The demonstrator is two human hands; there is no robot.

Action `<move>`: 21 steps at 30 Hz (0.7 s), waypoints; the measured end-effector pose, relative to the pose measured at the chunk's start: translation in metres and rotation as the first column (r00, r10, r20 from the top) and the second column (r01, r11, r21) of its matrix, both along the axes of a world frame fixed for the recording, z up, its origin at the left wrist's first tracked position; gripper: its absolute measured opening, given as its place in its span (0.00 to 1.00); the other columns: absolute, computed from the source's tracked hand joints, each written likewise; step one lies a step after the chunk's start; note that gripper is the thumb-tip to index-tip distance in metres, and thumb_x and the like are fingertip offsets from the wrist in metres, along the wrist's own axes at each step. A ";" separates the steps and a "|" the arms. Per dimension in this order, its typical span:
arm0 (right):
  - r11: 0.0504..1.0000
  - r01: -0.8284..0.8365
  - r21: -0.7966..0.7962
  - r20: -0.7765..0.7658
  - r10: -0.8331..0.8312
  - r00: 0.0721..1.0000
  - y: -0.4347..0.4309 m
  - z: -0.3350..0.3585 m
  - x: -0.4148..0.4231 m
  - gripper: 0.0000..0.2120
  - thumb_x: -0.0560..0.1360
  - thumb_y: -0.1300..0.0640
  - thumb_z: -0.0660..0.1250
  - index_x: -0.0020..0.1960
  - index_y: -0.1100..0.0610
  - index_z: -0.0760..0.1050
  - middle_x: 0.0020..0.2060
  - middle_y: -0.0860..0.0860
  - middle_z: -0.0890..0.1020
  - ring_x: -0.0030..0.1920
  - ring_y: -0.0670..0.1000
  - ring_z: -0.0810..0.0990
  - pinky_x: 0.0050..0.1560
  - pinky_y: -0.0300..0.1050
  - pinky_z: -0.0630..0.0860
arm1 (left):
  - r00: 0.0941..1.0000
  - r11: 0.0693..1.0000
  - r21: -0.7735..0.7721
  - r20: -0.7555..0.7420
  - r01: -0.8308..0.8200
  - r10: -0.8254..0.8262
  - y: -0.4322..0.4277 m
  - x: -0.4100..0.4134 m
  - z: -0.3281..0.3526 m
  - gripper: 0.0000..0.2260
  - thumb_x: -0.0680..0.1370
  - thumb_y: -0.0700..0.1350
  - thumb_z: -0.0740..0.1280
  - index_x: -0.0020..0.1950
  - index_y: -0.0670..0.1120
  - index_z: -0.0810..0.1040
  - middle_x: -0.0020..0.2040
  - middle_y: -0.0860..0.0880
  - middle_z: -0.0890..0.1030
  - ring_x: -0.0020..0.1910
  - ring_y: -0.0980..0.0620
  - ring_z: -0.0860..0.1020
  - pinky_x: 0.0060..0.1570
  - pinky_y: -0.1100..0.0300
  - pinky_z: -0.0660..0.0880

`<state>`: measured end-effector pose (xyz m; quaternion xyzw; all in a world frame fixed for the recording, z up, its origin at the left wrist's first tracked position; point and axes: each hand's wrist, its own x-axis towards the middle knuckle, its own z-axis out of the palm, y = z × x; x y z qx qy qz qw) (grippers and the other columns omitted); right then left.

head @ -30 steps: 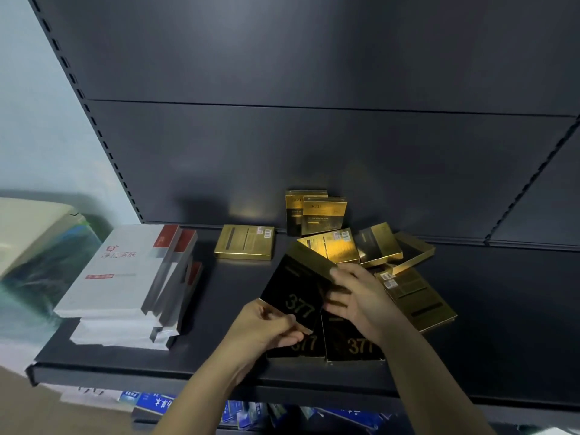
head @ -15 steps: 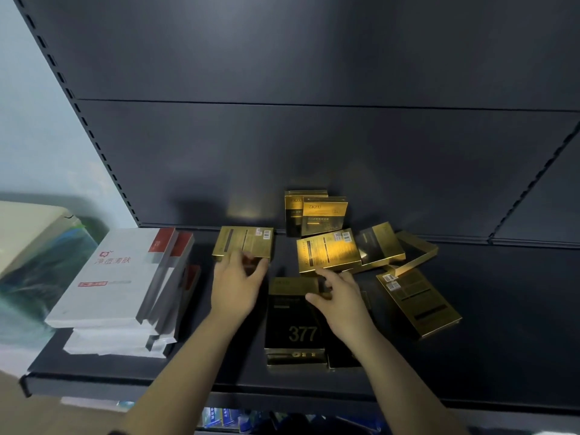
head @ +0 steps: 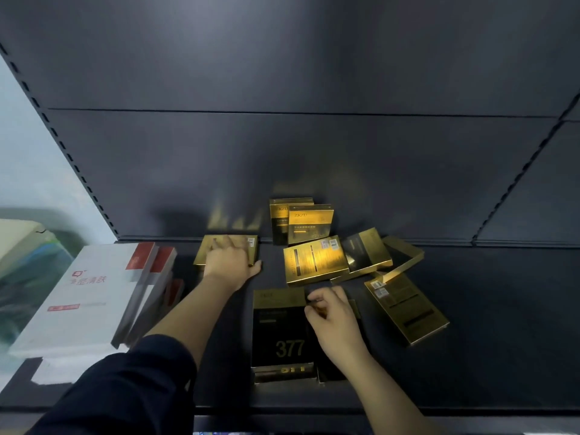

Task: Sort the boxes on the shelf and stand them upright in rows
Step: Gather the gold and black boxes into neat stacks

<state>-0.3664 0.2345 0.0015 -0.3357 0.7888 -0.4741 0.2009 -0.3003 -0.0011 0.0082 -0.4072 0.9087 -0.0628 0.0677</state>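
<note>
On the dark shelf [head: 470,372] lie several gold boxes. My left hand [head: 230,265] lies spread on a flat gold box [head: 207,252] near the back wall, thumb at its right edge. My right hand [head: 329,315] curls its fingers at the top right corner of the black "377" box [head: 282,334], which lies flat on another black box. Two gold boxes [head: 309,222] stand upright against the back wall. More gold boxes lie tilted and overlapping at centre right [head: 315,260], and one lies alone to the right [head: 408,312].
A slanted stack of large white boxes with red labels [head: 91,296] fills the shelf's left end. Perforated uprights [head: 62,146] frame the dark back panel. The shelf's front edge runs along the bottom.
The black "377" box went from held in both hands to lying flat. My left hand reached back to the flat gold box; my right hand stayed at the black box's top.
</note>
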 end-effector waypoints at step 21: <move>0.991 -0.064 -0.119 0.349 0.102 0.932 -0.002 0.024 0.008 0.14 0.78 0.51 0.65 0.63 0.50 0.72 0.57 0.45 0.78 0.61 0.46 0.75 0.57 0.39 0.72 | 0.118 0.856 0.444 -0.896 0.266 0.428 0.070 0.027 0.087 0.19 0.77 0.46 0.68 0.67 0.51 0.70 0.38 0.49 0.82 0.36 0.56 0.82 0.39 0.60 0.80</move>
